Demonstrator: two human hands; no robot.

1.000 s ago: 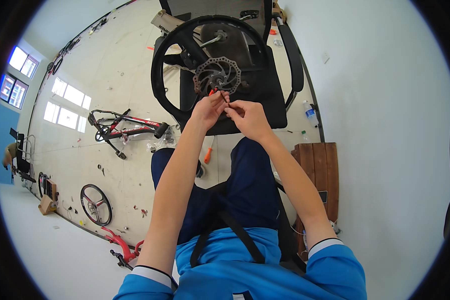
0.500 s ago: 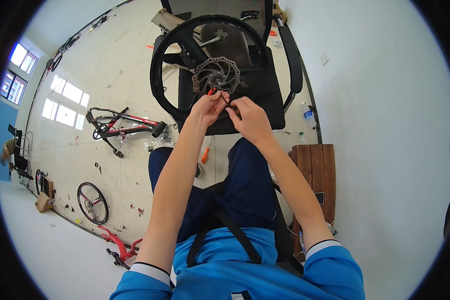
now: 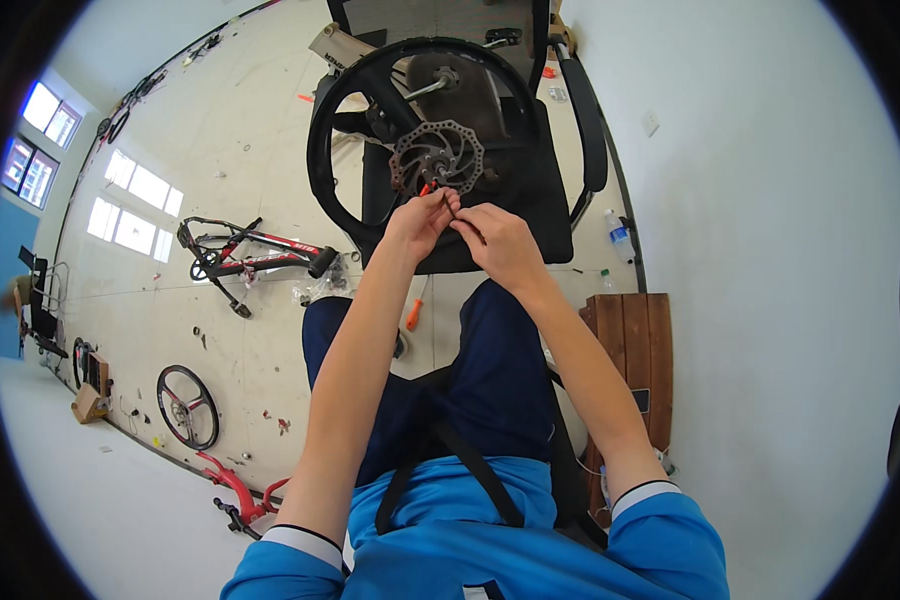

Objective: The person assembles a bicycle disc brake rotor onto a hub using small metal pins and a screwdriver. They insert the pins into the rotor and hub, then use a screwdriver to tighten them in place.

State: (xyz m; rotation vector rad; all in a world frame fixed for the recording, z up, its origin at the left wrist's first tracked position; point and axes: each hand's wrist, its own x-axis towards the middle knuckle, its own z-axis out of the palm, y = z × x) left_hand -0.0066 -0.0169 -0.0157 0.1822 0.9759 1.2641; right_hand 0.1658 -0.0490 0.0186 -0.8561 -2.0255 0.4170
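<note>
A black spoked bicycle wheel (image 3: 322,165) with a metal brake disc (image 3: 465,141) at its hub rests on a black office chair (image 3: 530,215). Just below the disc, my left hand (image 3: 422,222) is closed in a pinch. A small red piece (image 3: 428,188) pokes out above its fingers, against the disc's lower edge. My right hand (image 3: 500,240) is closed beside it, fingertips nearly meeting the left ones. Between the two hands shows a thin dark rod (image 3: 454,210), mostly hidden by fingers; its exact kind cannot be made out.
On the floor at left lie a black and red bicycle frame (image 3: 270,252), another wheel (image 3: 188,408) and a red frame part (image 3: 232,482). An orange-handled screwdriver (image 3: 414,315) lies below the chair. At right stand a wooden box (image 3: 625,340) and a plastic bottle (image 3: 618,236).
My right fingers have closed in tighter beside the left hand, and less of the dark rod shows. The whole view has shifted slightly; the wheel stays in place on the chair.
</note>
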